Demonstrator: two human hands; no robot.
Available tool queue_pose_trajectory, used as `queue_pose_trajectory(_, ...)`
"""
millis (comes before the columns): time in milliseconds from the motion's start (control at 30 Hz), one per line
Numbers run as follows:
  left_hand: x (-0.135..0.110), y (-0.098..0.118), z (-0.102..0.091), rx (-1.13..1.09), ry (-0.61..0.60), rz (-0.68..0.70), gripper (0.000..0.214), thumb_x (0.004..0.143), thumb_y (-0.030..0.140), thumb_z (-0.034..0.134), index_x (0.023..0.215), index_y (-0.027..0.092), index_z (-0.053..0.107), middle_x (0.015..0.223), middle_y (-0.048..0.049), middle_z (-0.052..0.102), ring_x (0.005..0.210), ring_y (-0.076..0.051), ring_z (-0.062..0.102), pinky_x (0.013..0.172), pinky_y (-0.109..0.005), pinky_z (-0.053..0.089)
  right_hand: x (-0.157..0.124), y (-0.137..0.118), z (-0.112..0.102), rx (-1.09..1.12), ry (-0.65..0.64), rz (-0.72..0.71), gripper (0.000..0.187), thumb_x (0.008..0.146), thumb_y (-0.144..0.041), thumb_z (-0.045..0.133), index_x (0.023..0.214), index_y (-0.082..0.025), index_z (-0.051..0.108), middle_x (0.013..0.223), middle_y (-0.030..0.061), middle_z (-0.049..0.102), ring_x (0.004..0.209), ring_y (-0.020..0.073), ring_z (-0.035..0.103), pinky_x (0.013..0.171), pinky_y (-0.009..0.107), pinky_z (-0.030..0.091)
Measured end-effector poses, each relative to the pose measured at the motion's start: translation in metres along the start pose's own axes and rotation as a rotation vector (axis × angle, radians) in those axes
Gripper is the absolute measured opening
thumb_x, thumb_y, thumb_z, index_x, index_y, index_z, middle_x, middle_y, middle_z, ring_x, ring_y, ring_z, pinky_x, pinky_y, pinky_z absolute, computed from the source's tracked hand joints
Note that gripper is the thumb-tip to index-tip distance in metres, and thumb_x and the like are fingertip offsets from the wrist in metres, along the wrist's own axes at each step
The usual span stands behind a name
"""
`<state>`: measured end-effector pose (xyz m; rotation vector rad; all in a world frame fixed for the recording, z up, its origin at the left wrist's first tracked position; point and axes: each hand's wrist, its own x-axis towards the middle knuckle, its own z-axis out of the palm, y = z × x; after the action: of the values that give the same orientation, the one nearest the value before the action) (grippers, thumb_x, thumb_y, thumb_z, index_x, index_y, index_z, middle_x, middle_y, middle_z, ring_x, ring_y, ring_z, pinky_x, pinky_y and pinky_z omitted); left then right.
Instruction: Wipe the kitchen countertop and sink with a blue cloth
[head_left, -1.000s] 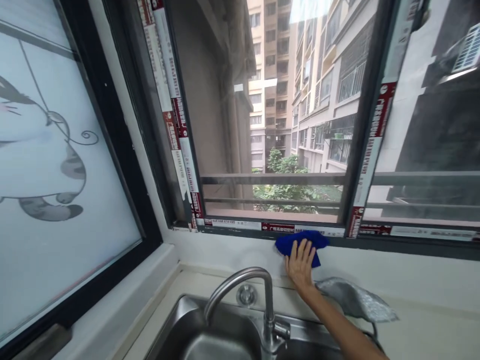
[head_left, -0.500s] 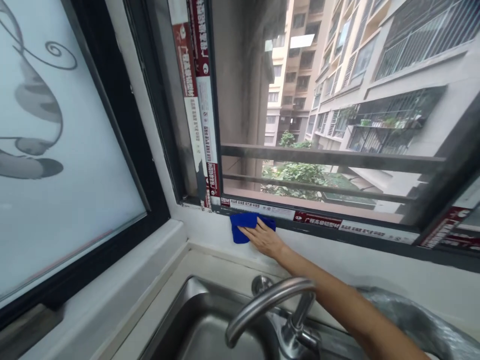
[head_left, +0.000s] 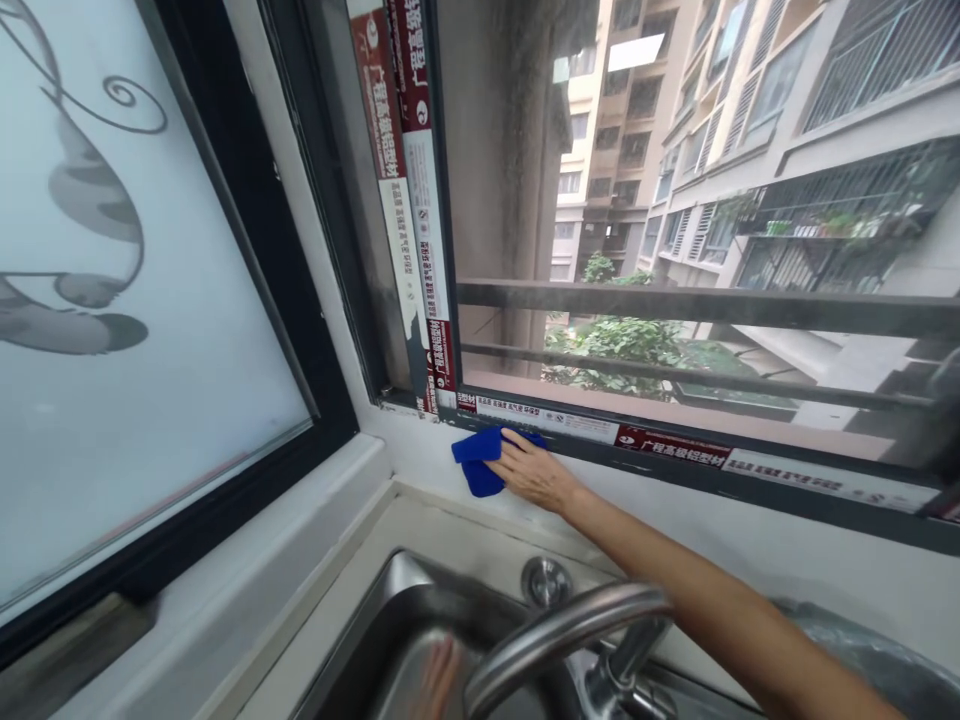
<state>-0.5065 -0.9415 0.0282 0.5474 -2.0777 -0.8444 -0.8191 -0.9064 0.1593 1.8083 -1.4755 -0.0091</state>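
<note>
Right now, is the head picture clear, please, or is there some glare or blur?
Head view: white patch, likely glare, on the window glass; head view: right hand and blue cloth fairly sharp; head view: what seems the left hand, against the sink, smeared.

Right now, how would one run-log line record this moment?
right hand: holding blue cloth at lower window frame | left hand: blurred, over sink

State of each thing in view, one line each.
Right hand: fingers extended, on the cloth
Blue cloth: folded over, at the lower edge of the window frame
Sink: partly out of view; wet or dry unclear
Left hand: blurred, over the sink
Faucet: spout over the sink; on or off unclear
Tape strip: on the frame, lower end torn
</note>
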Motion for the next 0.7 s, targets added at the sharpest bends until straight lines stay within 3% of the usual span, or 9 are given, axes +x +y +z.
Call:
queue_pose_trajectory(67,0.032,0.005,0.018,-0.048,-0.028,0.028,0.057,0.087,0.037,0.062,0.141,0.054,0.053,0.143,0.0018,0.064,0.135,-0.028,0.059,0.104,-0.051,0.061,-0.001,0.002,-0.007,0.004,0.017,-0.003,0.049,0.098,-0.012,0.052,0.147,-0.011,0.051,0.131,0.0121,0.070,0.125,0.0250,0.062,0.126,0.048,0.035)
queue_pose_trajectory(133,0.074,0.014,0.044,-0.108,-0.048,0.064,0.053,0.099,0.032,0.042,0.151,0.041,0.046,0.157,-0.0018,0.051,0.147,-0.024,0.045,0.120,-0.050,0.047,-0.001,0.004,-0.009,0.012,0.015,-0.002,0.049,0.097,-0.013,0.055,0.145,-0.012,0.053,0.129,0.0114,0.071,0.124,0.0243,0.063,0.127,0.046,0.035)
queue_pose_trajectory(267,0.143,0.032,0.098,-0.204,-0.034,0.116,0.058,0.105,0.036,0.031,0.161,0.021,0.026,0.169,-0.0133,0.029,0.158,-0.023,0.021,0.132,-0.052,0.021,-0.011,0.006,-0.012,0.070,-0.004,0.018,0.055,0.093,-0.018,0.061,0.146,-0.011,0.052,0.137,0.0128,0.067,0.135,0.0253,0.057,0.129,0.046,0.033)
queue_pose_trajectory(333,0.156,0.035,0.118,-0.128,-0.049,0.114,0.060,0.106,0.038,0.024,0.161,0.015,0.023,0.169,-0.0180,0.027,0.159,-0.023,0.017,0.131,-0.052,0.022,-0.025,0.009,-0.020,0.118,-0.012,0.038,0.059,0.094,-0.022,0.062,0.150,-0.009,0.048,0.147,0.0144,0.061,0.144,0.0255,0.048,0.129,0.045,0.033)
queue_pose_trajectory(467,0.159,0.033,0.138,-0.027,-0.111,0.126,0.062,0.105,0.043,0.021,0.157,0.013,0.035,0.169,-0.0214,0.025,0.159,-0.030,0.013,0.130,-0.060,0.020,-0.075,0.009,-0.054,0.225,-0.073,0.157,0.067,0.097,-0.013,0.049,0.162,-0.015,0.031,0.163,0.0105,0.042,0.155,0.0226,0.030,0.129,0.047,0.031)
queue_pose_trajectory(533,0.160,0.033,0.143,-0.036,-0.116,0.107,0.066,0.104,0.047,0.023,0.155,0.007,0.036,0.169,-0.0267,0.021,0.160,-0.035,0.009,0.130,-0.065,0.013,-0.106,-0.001,-0.077,0.281,-0.063,0.311,0.073,0.095,-0.004,0.041,0.164,-0.022,0.026,0.165,0.0085,0.038,0.157,0.0229,0.025,0.129,0.053,0.029)
queue_pose_trajectory(600,0.165,0.035,0.147,-0.042,-0.110,0.086,0.072,0.102,0.051,0.029,0.152,-0.001,0.038,0.167,-0.0332,0.019,0.159,-0.041,0.005,0.128,-0.070,0.007,-0.140,-0.026,-0.099,0.324,-0.006,0.564,0.075,0.093,-0.002,0.034,0.164,-0.024,0.026,0.167,0.0094,0.035,0.157,0.0243,0.026,0.126,0.058,0.032)
queue_pose_trajectory(700,0.174,0.037,0.153,-0.054,-0.095,0.077,0.074,0.100,0.051,0.036,0.149,-0.004,0.039,0.164,-0.0371,0.021,0.158,-0.046,0.003,0.126,-0.073,0.003,-0.194,-0.096,-0.129,0.293,0.088,1.013,0.066,0.097,-0.010,0.029,0.162,-0.022,0.032,0.161,0.0138,0.043,0.146,0.0273,0.047,0.114,0.055,0.050)
